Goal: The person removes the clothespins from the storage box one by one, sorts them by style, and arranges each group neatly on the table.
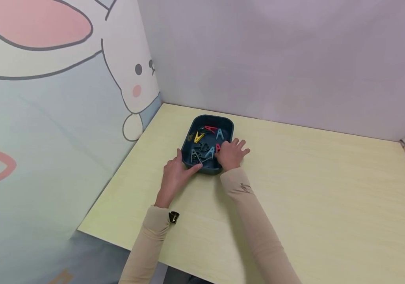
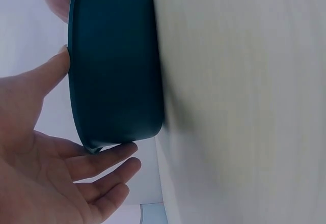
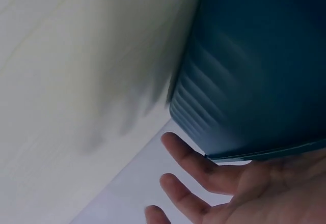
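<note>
A dark teal plastic tub (image 1: 209, 170) rests on the table with clips lying inside. My left hand (image 1: 175, 176) is at its near left corner, thumb on the near rim and nearly straight fingers along the outer side, as the left wrist view shows. My right hand (image 1: 231, 155) reaches over the right rim, three fingers spread outside, beside the tub wall (image 3: 265, 81). Its thumb side dips into the tub beside a red clip (image 1: 218, 148); I cannot tell whether it pinches anything. Nearby lie blue clips (image 1: 220, 134), a yellow clip (image 1: 198, 137) and another red clip (image 1: 210, 128).
Dark green clips (image 1: 203, 146) and a grey clip (image 1: 194, 154) lie among the others in the tub. The pale wood table (image 1: 312, 197) spreads out to the right. A plain wall (image 1: 277, 59) rises behind it and a cartoon-printed wall (image 1: 64, 130) stands at the left.
</note>
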`<state>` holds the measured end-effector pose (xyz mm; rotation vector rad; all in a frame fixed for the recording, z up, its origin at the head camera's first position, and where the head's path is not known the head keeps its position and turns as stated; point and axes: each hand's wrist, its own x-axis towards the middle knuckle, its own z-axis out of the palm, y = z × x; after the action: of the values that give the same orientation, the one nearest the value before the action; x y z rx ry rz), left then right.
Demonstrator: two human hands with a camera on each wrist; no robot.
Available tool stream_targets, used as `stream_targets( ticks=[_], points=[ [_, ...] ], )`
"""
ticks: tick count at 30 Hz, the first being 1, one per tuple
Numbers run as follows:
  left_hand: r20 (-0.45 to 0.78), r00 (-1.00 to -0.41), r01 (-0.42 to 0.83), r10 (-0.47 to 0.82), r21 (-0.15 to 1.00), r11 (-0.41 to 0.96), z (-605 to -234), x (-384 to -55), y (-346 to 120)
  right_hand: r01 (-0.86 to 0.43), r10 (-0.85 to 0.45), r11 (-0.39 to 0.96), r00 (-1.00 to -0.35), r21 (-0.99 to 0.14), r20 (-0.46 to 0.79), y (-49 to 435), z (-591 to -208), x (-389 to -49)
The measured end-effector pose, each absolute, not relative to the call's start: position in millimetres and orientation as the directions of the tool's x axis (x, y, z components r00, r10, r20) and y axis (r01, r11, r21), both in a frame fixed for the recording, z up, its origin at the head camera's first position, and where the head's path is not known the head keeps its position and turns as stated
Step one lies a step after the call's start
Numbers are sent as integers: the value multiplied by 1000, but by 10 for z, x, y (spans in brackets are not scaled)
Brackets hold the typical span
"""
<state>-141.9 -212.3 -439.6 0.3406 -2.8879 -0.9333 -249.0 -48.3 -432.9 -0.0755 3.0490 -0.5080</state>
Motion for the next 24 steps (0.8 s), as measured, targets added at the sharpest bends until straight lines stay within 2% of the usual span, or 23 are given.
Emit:
stream_targets(
  ticks=[5,14,24],
  points=[
    [21,-971,-181,-236,581,793,-4399,-1413,-2113,-59,-74,927,-997,-371,-26,-457,-4343,-2499],
    [10,-973,-183,-230,571,800,-4386,-1417,-2097,-157,-103,822,-986,-547,129,-317,-4383,-2468],
    [-11,-972,-197,-234,581,790,-4389,-1405,-2125,-266,-116,732,-956,-628,269,-128,-4298,-2373]
  ],
)
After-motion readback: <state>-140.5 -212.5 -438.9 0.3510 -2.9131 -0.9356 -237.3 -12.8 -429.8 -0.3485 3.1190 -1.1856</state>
